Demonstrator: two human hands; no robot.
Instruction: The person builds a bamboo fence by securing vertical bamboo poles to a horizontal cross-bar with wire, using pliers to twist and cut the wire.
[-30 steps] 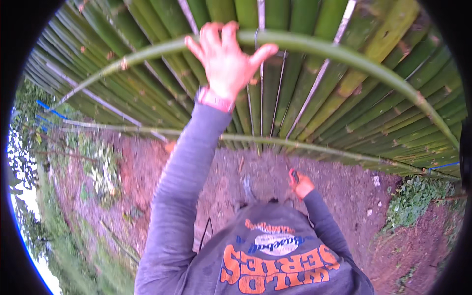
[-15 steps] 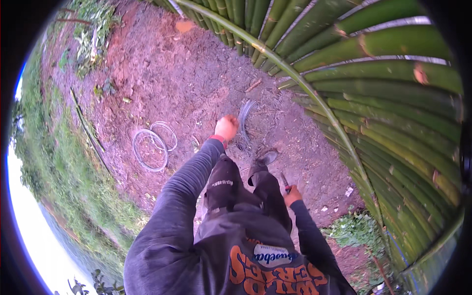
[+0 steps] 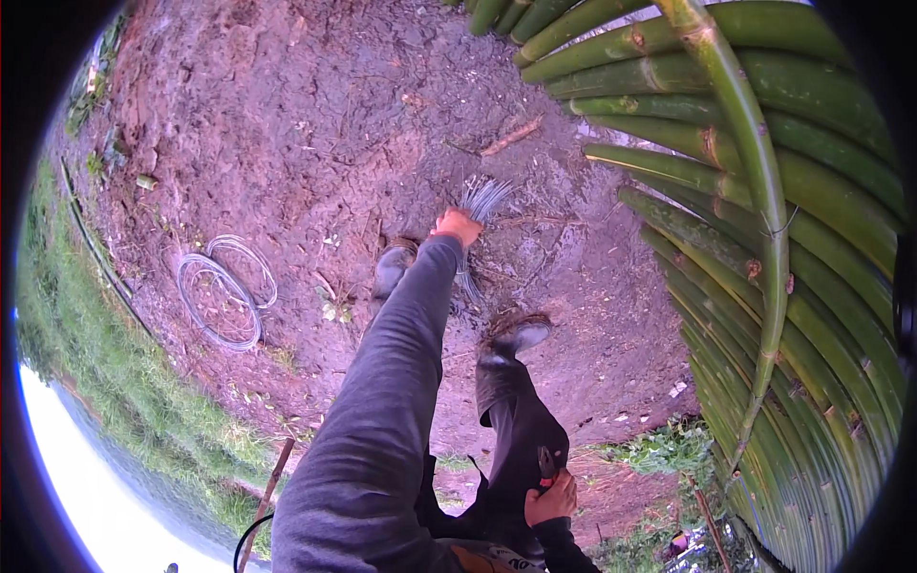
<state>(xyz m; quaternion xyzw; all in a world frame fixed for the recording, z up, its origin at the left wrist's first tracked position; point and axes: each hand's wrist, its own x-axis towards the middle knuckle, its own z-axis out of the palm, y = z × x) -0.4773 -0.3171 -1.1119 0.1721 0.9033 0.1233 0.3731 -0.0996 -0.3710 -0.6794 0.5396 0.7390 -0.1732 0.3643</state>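
Note:
My left hand [image 3: 458, 225] reaches down between my boots, fingers closed on a bundle of straight silver wires [image 3: 484, 195] lying on the muddy ground [image 3: 315, 105]. Near my right thigh, my right hand [image 3: 551, 498] grips pliers [image 3: 546, 468] with red on the handle; most of the tool is dark or covered by my fingers. My boots [image 3: 521, 334] stand either side of my left arm, the left one partly hidden behind it.
A wall of green bamboo poles [image 3: 831, 248] fills the right side, with a bent bamboo rail [image 3: 764, 181] tied across it. Two coils of wire [image 3: 220, 301] lie to the left. Grass [image 3: 124, 392] borders the ground at left; a thin stick [image 3: 267, 497] is low down.
My left hand has left the bamboo rail and moved down onto the wire bundle. My view has swung from the bamboo wall to the ground. The pliers now sit against my thigh.

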